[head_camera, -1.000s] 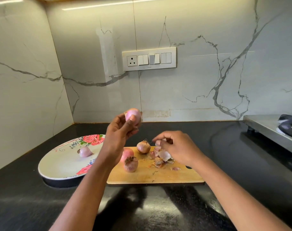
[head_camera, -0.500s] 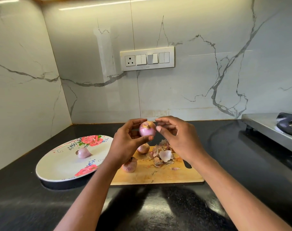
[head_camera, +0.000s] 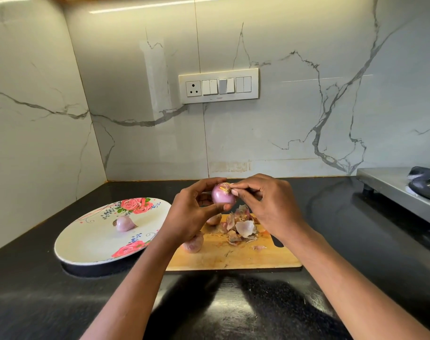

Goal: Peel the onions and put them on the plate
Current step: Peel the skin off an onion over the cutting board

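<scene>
Hands meet above the far edge of the cutting board (head_camera: 233,258), both forearms reaching in from the bottom of the view. The left hand (head_camera: 191,217) curls its thumb and fingers round the held onion (head_camera: 223,196), cupping it from the left and below. The right hand (head_camera: 270,204) pinches at the onion's top, fingertips together on the dry stub there.

The held onion is smooth and pale purple, with brownish scraps of skin at its crown. A peeled onion (head_camera: 124,223) lies on the flowered plate (head_camera: 86,244), left of the board. Two unpeeled onions (head_camera: 193,244) sit on the board, partly hidden by the left hand, beside a heap of peels (head_camera: 242,229).

Half a second ago the hands held the onion the same way; now the right fingertips sit closer on its crown.
</scene>
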`<state>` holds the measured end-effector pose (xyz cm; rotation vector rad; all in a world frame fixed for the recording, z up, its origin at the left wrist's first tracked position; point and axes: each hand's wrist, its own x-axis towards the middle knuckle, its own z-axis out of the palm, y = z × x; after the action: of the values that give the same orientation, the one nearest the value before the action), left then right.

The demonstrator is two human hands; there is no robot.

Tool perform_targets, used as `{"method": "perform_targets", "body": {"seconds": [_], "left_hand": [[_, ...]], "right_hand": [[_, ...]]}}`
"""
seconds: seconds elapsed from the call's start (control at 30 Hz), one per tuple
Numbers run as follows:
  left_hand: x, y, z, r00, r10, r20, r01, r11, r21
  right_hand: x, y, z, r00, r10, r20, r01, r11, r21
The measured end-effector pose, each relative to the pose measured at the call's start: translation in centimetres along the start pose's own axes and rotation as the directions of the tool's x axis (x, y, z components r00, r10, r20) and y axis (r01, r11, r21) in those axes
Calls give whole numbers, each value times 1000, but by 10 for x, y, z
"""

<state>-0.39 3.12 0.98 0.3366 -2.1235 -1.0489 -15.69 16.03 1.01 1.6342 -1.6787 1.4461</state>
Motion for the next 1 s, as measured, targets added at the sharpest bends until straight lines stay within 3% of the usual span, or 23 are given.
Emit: {"method": "perform_targets", "body": {"seconds": [0.3,0.5,0.67,0.83,1.0], "left_hand": [[0,-1,4,1000,15,-19,-14,1000,23],[-1,4,1,1000,-1,-23,-1,997,-77],[-1,7,-1,1000,-9,-28,6,993,-120],[0,3,0,999,-3,-40,2,1000,-27],[1,0,1,999,1,-36,0,1000,22]], "right_hand": [[-2,-9,7,999,51,-17,-51,999,-2],[0,-4,4,975,208,-72,-202,976,81],[0,5,-5,942,334,40,-336,934,125],[-2,0,-5,923,294,247,-297,955,-29],[0,-4,-9,941,289,175,-291,957,-12]]}}
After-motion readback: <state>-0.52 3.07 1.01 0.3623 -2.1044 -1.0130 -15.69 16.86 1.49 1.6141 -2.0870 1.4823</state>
